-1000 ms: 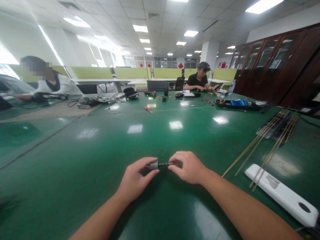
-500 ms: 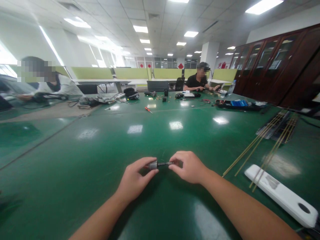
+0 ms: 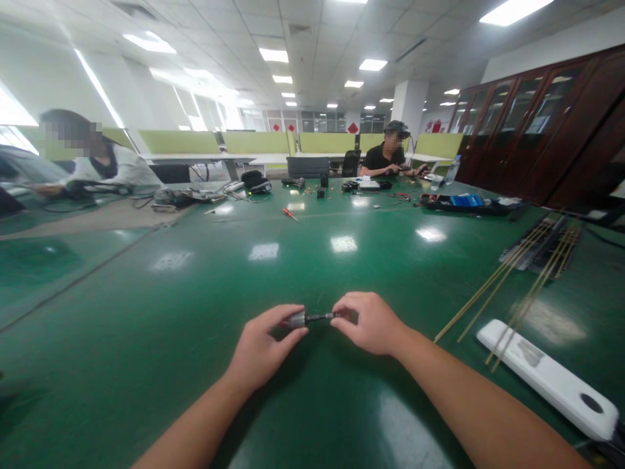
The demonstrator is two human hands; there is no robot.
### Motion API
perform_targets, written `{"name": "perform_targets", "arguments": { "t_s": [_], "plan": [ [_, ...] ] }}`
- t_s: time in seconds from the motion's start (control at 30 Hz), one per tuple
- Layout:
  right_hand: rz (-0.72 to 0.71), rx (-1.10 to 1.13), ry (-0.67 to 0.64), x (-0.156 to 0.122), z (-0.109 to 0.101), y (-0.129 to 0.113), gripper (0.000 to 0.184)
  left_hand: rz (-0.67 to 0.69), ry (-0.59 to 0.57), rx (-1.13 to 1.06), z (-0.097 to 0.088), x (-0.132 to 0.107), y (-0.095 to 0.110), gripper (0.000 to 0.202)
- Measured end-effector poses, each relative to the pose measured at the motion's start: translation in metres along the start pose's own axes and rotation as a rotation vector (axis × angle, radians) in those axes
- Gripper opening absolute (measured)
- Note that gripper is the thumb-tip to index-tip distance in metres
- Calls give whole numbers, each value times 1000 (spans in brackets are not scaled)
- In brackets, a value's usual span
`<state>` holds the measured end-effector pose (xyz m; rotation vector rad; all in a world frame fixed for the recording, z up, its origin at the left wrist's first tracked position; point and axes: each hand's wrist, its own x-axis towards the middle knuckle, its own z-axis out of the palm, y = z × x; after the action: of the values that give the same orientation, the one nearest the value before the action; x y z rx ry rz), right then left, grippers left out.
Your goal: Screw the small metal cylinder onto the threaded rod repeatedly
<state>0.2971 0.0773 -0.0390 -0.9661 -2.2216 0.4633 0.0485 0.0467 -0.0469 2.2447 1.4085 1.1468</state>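
Between my hands is a small silver metal cylinder (image 3: 296, 319) with a thin dark shaft (image 3: 318, 318) reaching to the right. My left hand (image 3: 258, 342) grips the cylinder between thumb and fingers, which hide part of it. At the far end of the shaft, the thumb and index finger of my right hand (image 3: 368, 322) pinch the tip, so that end is partly covered. The piece lies roughly level, just over the green tabletop (image 3: 195, 391).
To the right lie a long white case (image 3: 549, 378) and several thin yellowish rods (image 3: 512, 260). Farther back are a red screwdriver (image 3: 290, 213) and a black tray (image 3: 463, 207) with blue items. One person sits across the table (image 3: 385, 156), another at left (image 3: 97, 156).
Both hands keep their hold on the piece and have barely moved. The gap between their fingertips looks very slightly wider.
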Motion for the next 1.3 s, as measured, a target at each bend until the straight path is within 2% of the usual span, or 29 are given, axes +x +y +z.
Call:
{"name": "perform_targets", "arguments": {
  "t_s": [1.07,1.3],
  "plan": [
    [2,0,9,1,-4,3,7,-19,-9,-6,-2,1,-2,28],
    [-4,9,21,1,-5,2,8,-65,-4,-14,-2,2,-3,29]
  ]
}}
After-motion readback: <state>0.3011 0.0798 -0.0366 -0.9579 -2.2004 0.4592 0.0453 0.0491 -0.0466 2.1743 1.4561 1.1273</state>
